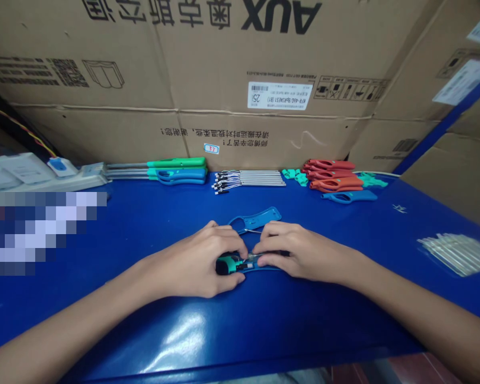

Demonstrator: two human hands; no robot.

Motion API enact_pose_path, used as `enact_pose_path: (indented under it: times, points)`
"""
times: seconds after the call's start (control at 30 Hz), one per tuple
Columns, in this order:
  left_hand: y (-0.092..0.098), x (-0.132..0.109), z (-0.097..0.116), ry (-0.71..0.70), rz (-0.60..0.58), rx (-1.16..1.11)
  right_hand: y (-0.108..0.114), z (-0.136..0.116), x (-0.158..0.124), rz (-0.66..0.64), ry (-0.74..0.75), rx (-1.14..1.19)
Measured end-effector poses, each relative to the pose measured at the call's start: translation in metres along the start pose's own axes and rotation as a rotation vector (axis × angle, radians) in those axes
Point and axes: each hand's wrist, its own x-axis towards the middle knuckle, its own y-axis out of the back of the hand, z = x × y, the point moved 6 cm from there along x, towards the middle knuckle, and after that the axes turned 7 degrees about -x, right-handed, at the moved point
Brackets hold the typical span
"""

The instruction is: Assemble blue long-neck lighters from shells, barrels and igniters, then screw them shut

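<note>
Two bare hands over an open blue handle

At the middle of the glossy blue desk (304,325), nearer its front edge than its corners, a person has a hollow blue plastic handle shell (260,268) lying between both hands. The left hand (208,256) is clamped on its left end, thumb along the near side, fingers curled over the far side. Between them sits a mint-green plastic piece (234,263) with a black part beside it. The right hand (300,250) has thumb and forefinger slightly apart, their tips at the shell's middle; the fingers cover so much that I can't tell whether they pinch a small part or only press on it

Just beyond, towards the far edge, lies a matching loose blue plastic half (260,219), with a thin silvery metal rod (253,231) near it. Along the far edge stretch slim silver metal tubes with wires (262,178) and a stack of red plastic handles (332,173)

The shell looks light, stiff and rather smooth, so I'd hold it by its outer walls, level; the small parts inside look easily jostled
</note>
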Motion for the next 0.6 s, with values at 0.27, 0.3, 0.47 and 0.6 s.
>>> enact_pose_path:
  times: [0.27,0.3,0.47,0.6]
  points:
    - [-0.001,-0.001,0.0,-0.012,-0.004,0.014,0.02,0.013,-0.005,-0.058,-0.083,0.123]
    - [-0.001,-0.001,0.0,-0.017,-0.005,0.01,0.022,0.014,-0.005,-0.071,-0.085,0.144]
    - [-0.001,-0.001,0.0,-0.013,-0.017,0.011,0.019,0.021,-0.004,-0.115,-0.089,0.189]
    - [-0.001,-0.002,-0.001,0.007,-0.029,0.013,0.015,0.024,-0.004,-0.099,-0.105,0.185]
